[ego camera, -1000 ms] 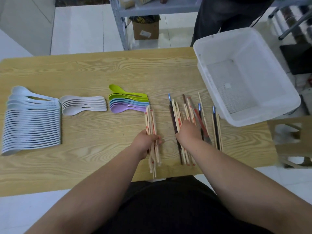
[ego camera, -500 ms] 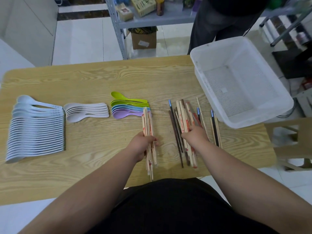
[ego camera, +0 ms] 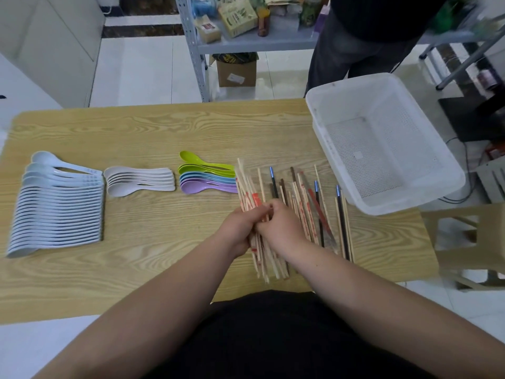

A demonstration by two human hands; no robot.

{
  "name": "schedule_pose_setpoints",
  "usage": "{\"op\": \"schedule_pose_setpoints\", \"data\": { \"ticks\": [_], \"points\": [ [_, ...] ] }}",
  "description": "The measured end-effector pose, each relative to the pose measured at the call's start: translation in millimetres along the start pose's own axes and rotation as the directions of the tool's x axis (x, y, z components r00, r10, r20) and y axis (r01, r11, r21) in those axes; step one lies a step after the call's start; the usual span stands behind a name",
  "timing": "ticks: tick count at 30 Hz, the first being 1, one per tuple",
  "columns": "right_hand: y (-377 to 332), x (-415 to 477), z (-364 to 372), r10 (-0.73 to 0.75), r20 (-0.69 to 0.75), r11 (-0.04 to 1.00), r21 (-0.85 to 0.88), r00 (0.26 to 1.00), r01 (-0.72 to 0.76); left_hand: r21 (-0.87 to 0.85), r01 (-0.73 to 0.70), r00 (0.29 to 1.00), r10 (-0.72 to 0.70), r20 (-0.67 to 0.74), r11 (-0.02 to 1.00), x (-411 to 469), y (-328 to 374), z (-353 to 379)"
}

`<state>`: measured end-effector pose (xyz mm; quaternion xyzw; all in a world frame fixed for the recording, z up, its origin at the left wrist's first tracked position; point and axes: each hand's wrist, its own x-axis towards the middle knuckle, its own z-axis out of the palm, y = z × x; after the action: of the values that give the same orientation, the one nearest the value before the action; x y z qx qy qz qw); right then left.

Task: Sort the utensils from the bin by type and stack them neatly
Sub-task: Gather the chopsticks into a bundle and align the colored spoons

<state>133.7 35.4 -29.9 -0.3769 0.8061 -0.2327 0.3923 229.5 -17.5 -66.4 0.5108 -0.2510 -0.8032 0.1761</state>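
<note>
My left hand (ego camera: 240, 228) grips a bundle of bamboo chopsticks with red print (ego camera: 247, 192), held lengthwise over the wooden table (ego camera: 164, 132). My right hand (ego camera: 281, 228) presses against the same bundle from the right, fingers closed on it. To the right lies a loose pile of mixed chopsticks (ego camera: 319, 206): bamboo ones, dark ones with blue tips, a red-brown one. Three rows of spoons lie to the left: pale blue spoons (ego camera: 57, 209), white spoons (ego camera: 139, 180), and green, blue and purple spoons (ego camera: 207, 177). The white bin (ego camera: 328, 110) at the right looks empty.
Another person in dark trousers (ego camera: 349, 58) stands behind the table beside a metal shelf (ego camera: 257, 41) with boxes. A cardboard box (ego camera: 236, 69) sits on the floor. A wooden stool (ego camera: 470, 242) stands off the table's right edge.
My right hand left the loose pile and moved left to join my left hand on the bamboo bundle. The bundle has tilted and shifted right, now fanned above both hands.
</note>
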Motion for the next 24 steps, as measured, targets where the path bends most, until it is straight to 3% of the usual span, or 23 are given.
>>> {"op": "schedule_pose_setpoints", "data": {
  "ticks": [5,9,12,17,18,20,22,24],
  "points": [
    [-2.9,-5.2,6.0,-0.104,-0.026,0.994,-0.022,0.994,0.104,0.016,-0.046,0.997,0.046,-0.054,0.999,-2.7,5.3,2.5],
    [-6.9,-11.3,10.2,-0.129,-0.057,0.988,0.079,0.99,0.134,-0.053,-0.071,0.993,0.065,-0.103,0.996,-5.6,13.6,2.5],
    [-10.5,-17.2,8.4,-0.08,0.003,0.973,0.216,0.997,0.078,-0.111,-0.104,0.984,0.086,-0.156,0.988,-7.7,20.4,-2.4],
    [2.0,-13.3,0.5,0.119,0.026,0.971,0.204,0.993,-0.121,-0.102,-0.249,0.943,0.217,-0.252,0.963,-14.8,41.2,-12.4],
    [4.3,-11.3,2.8,0.222,0.087,0.919,0.314,0.971,-0.238,-0.098,-0.29,0.935,0.26,-0.242,0.952,-18.1,46.1,-12.2],
    [4.3,-8.6,9.0,0.401,0.272,0.659,0.578,0.875,-0.482,-0.092,-0.365,0.915,0.338,-0.222,0.926,-24.1,51.8,-8.4],
    [-0.5,-7.6,14.5,0.423,0.416,0.456,0.67,0.805,-0.586,-0.084,-0.427,0.893,0.405,-0.198,0.901,-28.4,52.1,-1.3],
    [-4.7,-7.1,21.5,0.417,0.443,0.386,0.704,0.793,-0.596,-0.05,-0.462,0.879,0.449,-0.161,0.886,-32.6,48.2,7.4]
  ]
}}
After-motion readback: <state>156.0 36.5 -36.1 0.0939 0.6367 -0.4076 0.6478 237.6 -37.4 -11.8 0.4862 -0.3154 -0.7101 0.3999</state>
